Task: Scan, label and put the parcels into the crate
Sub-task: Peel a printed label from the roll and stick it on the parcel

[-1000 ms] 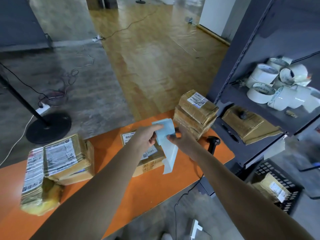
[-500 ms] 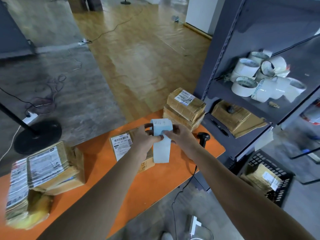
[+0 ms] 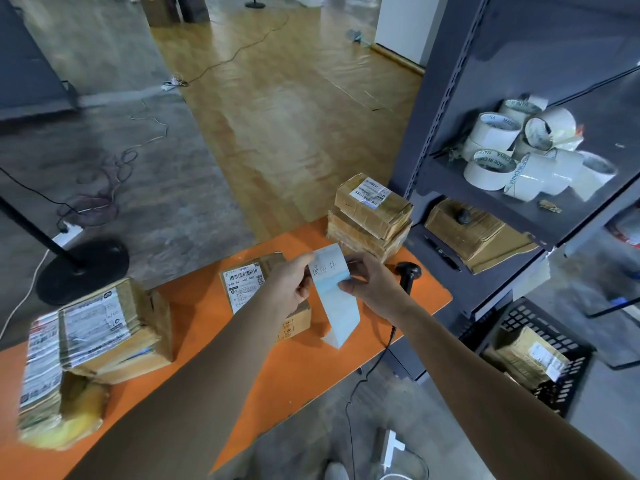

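Note:
My left hand [image 3: 289, 285] and my right hand [image 3: 372, 282] both pinch a pale blue label strip [image 3: 337, 299] with handwriting on its top piece; its tail hangs down over the orange table [image 3: 207, 348]. Just behind and left of the strip lies a brown parcel [image 3: 247, 282] with a barcode label. A stack of taped parcels [image 3: 370, 216] stands at the table's far right corner. More parcels [image 3: 100, 334] pile up at the table's left end. A black barcode scanner [image 3: 408, 273] stands right of my right hand. The black crate [image 3: 561, 341] sits on the floor at the right and holds one parcel [image 3: 530, 355].
A grey shelf unit [image 3: 485, 188] rises at the right, with rolls of white tape [image 3: 530, 157] on one shelf and a brown package [image 3: 474, 230] below. A black stand base [image 3: 81, 268] and cables lie on the floor behind the table.
The strip has turned to face me, so its handwritten top shows, and both hands have shifted slightly along it. The camera view swung a little.

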`<state>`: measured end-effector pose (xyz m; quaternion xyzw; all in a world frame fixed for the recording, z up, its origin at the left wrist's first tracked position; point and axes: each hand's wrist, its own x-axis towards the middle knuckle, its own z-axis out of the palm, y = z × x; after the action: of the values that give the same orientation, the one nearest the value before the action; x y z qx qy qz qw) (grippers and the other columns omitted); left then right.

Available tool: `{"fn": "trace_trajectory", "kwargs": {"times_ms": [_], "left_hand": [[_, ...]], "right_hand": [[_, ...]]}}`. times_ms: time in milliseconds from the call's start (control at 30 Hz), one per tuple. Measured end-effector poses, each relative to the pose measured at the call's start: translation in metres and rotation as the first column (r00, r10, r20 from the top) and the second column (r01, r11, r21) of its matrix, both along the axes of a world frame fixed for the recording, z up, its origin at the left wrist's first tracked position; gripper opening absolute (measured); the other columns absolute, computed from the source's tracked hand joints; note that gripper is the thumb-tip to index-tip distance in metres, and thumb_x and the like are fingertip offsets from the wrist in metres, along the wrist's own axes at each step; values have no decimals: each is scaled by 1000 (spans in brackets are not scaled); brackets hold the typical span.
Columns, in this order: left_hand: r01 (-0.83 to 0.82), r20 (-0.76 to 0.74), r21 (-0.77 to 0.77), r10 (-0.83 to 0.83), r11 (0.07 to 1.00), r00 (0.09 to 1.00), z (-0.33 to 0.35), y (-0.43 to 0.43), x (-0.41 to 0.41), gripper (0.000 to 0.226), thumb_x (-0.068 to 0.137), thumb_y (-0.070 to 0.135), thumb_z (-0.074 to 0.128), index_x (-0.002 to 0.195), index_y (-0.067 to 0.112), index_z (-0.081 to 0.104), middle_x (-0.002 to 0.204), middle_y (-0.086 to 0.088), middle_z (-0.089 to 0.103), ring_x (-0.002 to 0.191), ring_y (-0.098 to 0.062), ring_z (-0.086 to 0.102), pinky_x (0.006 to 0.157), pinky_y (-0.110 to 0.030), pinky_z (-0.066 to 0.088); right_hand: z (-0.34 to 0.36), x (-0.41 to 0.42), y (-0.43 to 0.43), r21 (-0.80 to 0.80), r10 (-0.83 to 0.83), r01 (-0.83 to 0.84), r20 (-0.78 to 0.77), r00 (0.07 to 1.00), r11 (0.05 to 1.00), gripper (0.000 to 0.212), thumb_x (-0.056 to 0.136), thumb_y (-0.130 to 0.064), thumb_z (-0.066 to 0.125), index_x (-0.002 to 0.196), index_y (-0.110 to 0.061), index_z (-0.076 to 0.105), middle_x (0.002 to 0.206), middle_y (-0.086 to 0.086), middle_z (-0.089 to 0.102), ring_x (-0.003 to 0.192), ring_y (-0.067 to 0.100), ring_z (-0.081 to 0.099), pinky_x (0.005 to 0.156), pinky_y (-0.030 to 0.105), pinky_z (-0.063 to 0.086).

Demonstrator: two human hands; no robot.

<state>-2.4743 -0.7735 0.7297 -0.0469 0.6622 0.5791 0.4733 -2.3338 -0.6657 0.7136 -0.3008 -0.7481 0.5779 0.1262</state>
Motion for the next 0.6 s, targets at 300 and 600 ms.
{"fn": "trace_trajectory", "kwargs": {"times_ms": [300, 600], "left_hand": [[-39, -105, 66, 46, 997, 993, -7, 2, 4, 11, 87, 22, 67, 96, 15, 66, 75, 0, 61, 52, -9, 45, 44, -20, 37], [-47, -176, 49, 55, 998, 983, -8, 1, 12, 26, 84, 25, 63, 105, 9, 63, 79, -4, 63, 57, -13, 50, 52, -25, 37]], "right_hand": [[13, -1, -4, 187, -74, 84, -63, 995, 979, 29, 91, -20, 67, 114, -37, 60, 100, -18, 64, 88, -11, 62, 69, 3, 46], [8, -4, -7, 400, -109, 106, -15, 994, 910, 21, 95, -23, 62, 116, -23, 66, 102, -9, 68, 90, 3, 64, 72, 4, 45]]}}
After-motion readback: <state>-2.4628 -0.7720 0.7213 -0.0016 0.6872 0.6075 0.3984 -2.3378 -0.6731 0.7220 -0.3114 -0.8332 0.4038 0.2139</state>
